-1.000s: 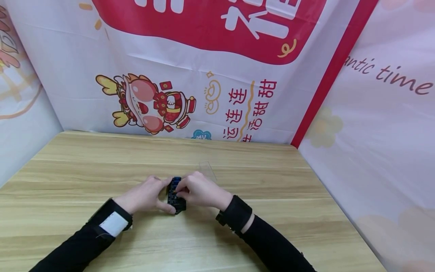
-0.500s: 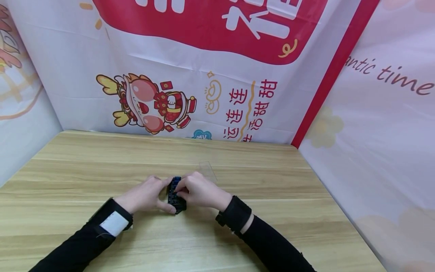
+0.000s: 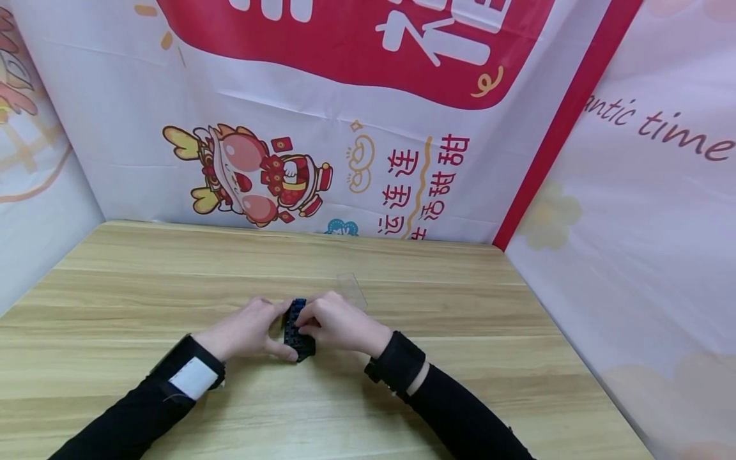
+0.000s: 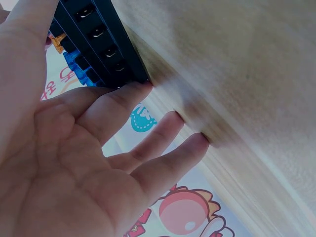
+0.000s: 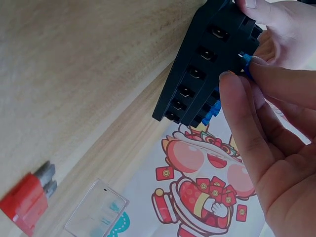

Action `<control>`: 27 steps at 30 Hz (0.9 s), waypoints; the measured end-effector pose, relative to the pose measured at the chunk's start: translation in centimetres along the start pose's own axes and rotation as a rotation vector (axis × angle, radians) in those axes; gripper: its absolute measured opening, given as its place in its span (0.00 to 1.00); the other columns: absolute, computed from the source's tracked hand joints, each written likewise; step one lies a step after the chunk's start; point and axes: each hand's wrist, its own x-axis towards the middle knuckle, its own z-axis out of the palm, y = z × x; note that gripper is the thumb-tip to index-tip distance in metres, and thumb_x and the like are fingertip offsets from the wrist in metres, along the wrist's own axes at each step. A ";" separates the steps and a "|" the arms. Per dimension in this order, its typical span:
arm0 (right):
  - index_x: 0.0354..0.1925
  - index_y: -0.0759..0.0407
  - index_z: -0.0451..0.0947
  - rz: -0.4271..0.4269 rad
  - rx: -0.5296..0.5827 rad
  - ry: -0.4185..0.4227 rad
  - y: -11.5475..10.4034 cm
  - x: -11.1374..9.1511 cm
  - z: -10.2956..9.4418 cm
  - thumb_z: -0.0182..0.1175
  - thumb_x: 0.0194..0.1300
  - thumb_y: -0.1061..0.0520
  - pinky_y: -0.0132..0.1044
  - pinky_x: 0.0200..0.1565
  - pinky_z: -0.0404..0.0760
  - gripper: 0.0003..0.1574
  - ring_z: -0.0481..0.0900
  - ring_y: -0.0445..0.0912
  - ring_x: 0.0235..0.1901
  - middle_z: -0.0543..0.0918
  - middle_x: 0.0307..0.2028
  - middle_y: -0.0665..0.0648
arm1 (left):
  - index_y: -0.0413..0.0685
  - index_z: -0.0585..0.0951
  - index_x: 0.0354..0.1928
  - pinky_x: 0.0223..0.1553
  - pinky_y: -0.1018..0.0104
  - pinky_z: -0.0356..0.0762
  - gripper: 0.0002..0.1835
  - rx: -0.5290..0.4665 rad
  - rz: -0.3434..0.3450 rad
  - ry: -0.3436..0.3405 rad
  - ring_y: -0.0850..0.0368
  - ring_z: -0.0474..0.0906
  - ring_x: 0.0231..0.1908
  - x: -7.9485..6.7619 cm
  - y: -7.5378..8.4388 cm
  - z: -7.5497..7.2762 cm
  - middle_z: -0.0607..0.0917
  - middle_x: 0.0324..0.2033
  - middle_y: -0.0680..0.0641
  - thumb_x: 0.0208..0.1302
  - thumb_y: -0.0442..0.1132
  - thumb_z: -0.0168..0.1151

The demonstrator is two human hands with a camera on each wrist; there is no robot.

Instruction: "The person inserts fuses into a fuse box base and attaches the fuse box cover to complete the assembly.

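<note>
A black fuse block (image 3: 305, 348) stands on the table between both hands, its side lined with metal terminals. My left hand (image 3: 253, 329) grips it by its ends, thumb at the near end and index finger at the far end; the other fingertips rest on the table in the left wrist view. Blue blade fuses (image 4: 76, 65) and an orange one (image 4: 59, 43) sit along its top. Between thumb and index finger, my right hand (image 3: 340, 322) pinches a blue blade fuse (image 5: 247, 64), with a metal prong showing at the block. The fingers partly hide that fuse.
A clear plastic cover (image 5: 96, 210) lies on the wooden table (image 3: 460, 306) beyond the right hand. Close to it in the right wrist view lies a red blade fuse (image 5: 25, 201) with grey prongs. Printed cloth walls (image 3: 276, 96) border the table.
</note>
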 end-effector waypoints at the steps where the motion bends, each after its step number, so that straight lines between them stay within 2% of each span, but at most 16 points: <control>1: 0.35 0.57 0.85 -0.001 0.003 0.003 0.0 0.0 0.0 0.64 0.60 0.62 0.18 0.41 0.69 0.05 0.75 0.34 0.37 0.81 0.34 0.48 | 0.45 0.68 0.67 0.52 0.47 0.67 0.53 0.001 -0.002 -0.001 0.45 0.69 0.52 0.0 0.0 0.0 0.76 0.52 0.39 0.41 0.68 0.69; 17: 0.35 0.57 0.86 -0.016 -0.017 -0.005 -0.2 0.0 -0.2 0.65 0.60 0.62 0.18 0.42 0.69 0.04 0.75 0.33 0.38 0.81 0.35 0.48 | 0.46 0.69 0.67 0.52 0.46 0.67 0.52 0.000 -0.018 -0.010 0.44 0.69 0.53 -0.1 0.3 -0.1 0.76 0.52 0.39 0.41 0.68 0.69; 27: 0.37 0.59 0.86 -0.009 -0.020 -0.017 -0.2 -0.1 -0.1 0.64 0.60 0.65 0.19 0.43 0.69 0.07 0.76 0.36 0.40 0.81 0.38 0.51 | 0.46 0.69 0.66 0.51 0.46 0.67 0.51 -0.002 -0.016 -0.001 0.44 0.69 0.52 -0.1 0.3 0.0 0.76 0.51 0.39 0.41 0.67 0.70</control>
